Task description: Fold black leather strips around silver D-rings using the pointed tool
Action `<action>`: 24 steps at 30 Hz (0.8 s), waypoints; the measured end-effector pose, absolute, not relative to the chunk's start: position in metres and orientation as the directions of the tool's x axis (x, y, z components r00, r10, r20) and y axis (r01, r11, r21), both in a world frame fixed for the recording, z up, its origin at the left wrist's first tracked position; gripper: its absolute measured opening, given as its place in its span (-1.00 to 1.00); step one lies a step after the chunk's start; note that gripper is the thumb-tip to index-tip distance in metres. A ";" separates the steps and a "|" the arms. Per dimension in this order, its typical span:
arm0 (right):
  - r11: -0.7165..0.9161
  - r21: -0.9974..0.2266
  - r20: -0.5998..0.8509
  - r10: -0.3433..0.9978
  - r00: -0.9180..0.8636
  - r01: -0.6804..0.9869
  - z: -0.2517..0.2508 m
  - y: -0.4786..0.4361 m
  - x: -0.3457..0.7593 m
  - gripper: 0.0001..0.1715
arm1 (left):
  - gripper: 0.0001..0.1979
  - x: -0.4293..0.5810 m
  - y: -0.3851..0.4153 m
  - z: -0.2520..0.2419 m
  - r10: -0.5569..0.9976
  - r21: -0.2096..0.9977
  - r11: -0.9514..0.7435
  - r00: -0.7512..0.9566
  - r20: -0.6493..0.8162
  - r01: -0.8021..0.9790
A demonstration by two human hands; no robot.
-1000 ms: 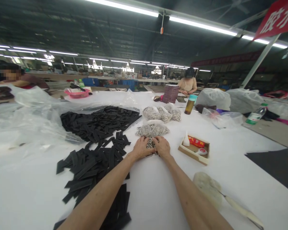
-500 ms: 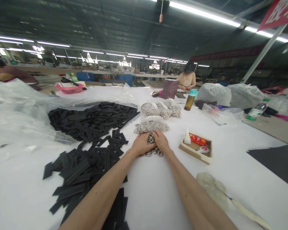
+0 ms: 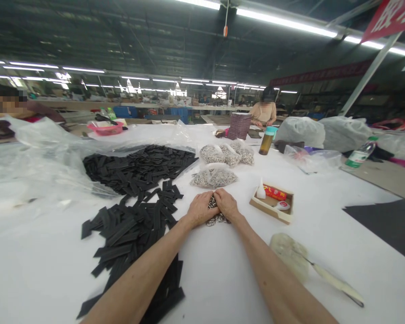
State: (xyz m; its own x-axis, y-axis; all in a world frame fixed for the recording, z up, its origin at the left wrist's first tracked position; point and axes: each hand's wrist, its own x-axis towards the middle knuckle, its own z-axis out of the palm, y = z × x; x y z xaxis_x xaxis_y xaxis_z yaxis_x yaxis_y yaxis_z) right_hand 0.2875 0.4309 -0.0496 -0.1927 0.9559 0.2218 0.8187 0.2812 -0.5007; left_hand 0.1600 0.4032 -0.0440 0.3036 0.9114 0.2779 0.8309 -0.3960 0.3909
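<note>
Both my hands lie side by side on a small heap of silver metal rings (image 3: 214, 219) in the middle of the white table (image 3: 222, 270). My left hand (image 3: 199, 209) cups the heap from the left, fingers curled over it. My right hand (image 3: 227, 204) cups it from the right, fingers also curled. Just beyond them lies a clear bag of the same rings (image 3: 214, 178), and further back three more ring bags (image 3: 227, 154). Loose black strips (image 3: 135, 225) are scattered to the left of my left forearm.
A larger pile of black strips (image 3: 138, 164) sits on clear plastic sheeting (image 3: 30, 171) at the left. A cardboard tray with glue bottles (image 3: 272, 204) stands right of my hands; a brush (image 3: 310, 265) lies nearer. An amber bottle (image 3: 266, 143) and people at work are at the back.
My hands have stayed on the ring heap and drawn it together, closing in on it. The view has shifted slightly.
</note>
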 end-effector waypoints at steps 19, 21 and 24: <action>0.291 -0.621 0.195 0.957 -0.216 0.728 -0.047 0.305 0.317 -0.75 | -0.59 0.197 0.266 -0.030 0.960 0.437 -0.275 0.222 0.168 0.856; 0.300 -0.651 0.191 0.954 -0.232 0.698 -0.049 0.294 0.322 -0.75 | -0.57 0.201 0.254 -0.028 0.964 0.450 -0.264 0.225 0.139 0.853; 0.305 -0.698 0.181 0.951 -0.252 0.648 -0.050 0.279 0.330 -0.73 | -0.48 0.203 0.239 -0.023 0.960 0.460 -0.280 0.257 0.115 0.842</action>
State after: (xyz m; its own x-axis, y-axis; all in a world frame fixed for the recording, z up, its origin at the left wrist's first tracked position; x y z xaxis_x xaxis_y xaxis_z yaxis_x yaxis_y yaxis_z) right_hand 0.3303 0.2792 -0.0501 -0.2517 0.9507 0.1811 0.6484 0.3046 -0.6977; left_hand 0.2029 0.2390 -0.0234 0.2569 0.9596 0.1146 0.8424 -0.2805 0.4601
